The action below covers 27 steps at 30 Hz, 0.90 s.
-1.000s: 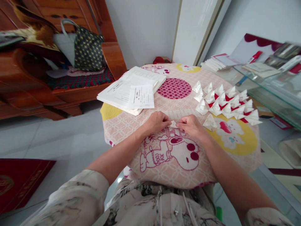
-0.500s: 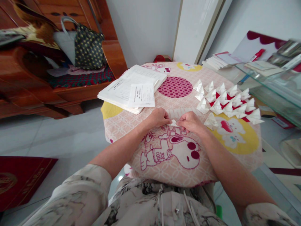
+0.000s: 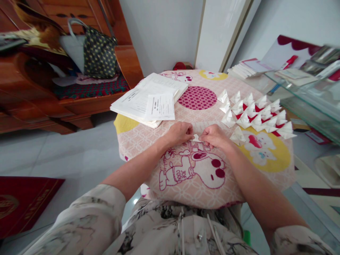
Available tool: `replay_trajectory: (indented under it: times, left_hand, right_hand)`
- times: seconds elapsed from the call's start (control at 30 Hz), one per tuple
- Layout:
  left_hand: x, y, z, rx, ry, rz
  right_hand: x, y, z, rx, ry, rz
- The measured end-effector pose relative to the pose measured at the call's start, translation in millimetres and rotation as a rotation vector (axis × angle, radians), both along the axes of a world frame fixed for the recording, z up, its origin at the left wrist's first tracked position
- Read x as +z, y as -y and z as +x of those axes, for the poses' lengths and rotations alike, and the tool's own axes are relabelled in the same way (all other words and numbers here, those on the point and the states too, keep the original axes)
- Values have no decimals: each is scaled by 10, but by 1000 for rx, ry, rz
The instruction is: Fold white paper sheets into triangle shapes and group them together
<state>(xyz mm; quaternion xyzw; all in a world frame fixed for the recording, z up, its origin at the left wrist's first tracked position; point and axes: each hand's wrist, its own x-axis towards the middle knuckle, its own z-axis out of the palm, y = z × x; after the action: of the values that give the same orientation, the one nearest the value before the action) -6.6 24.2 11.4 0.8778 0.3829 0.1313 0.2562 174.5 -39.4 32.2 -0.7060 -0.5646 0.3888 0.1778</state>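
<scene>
A small piece of folded white paper (image 3: 196, 137) lies between my two hands, just above the patterned cloth (image 3: 148, 148). My left hand (image 3: 180, 133) pinches its left end between thumb and fingers. At the other end, my right hand (image 3: 214, 136) is closed on it with thumb and forefinger. Much of the paper is hidden by the fingers. To the right of my right hand sits a single folded paper shape (image 3: 238, 135). Beyond it stand rows of pointed folded paper pieces (image 3: 256, 121), with red showing between them.
A stack of printed sheets (image 3: 132, 101) lies at the table's back left, a smaller printed slip (image 3: 160, 106) on top. A glass shelf (image 3: 305, 102) with papers and a red pen (image 3: 290, 62) borders the right side. On the wooden bench (image 3: 135, 67) rests a dotted bag (image 3: 99, 53).
Both hands stay at nearly the same spot, with only small finger shifts around the folded paper. The whole view has moved very slightly.
</scene>
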Motion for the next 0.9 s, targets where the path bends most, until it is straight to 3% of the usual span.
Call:
replay_trajectory:
  times: [0.17, 0.23, 0.5, 0.73, 0.9]
  left_hand:
    - [-69, 1, -37, -292, 255, 60]
    - [-89, 4, -41, -345, 283, 60]
    - [-88, 10, -36, -310, 232, 37]
    - [-108, -3, -41, -325, 270, 50]
    - [-87, 16, -49, -306, 251, 83]
  right_hand:
    - [21, 11, 27, -1, -30, -41]
    - [21, 15, 43, 1, -51, -51]
    - [46, 1, 67, -38, -100, -111]
    - [25, 101, 200, -44, -334, -66]
    - [33, 136, 136, -56, -281, -83]
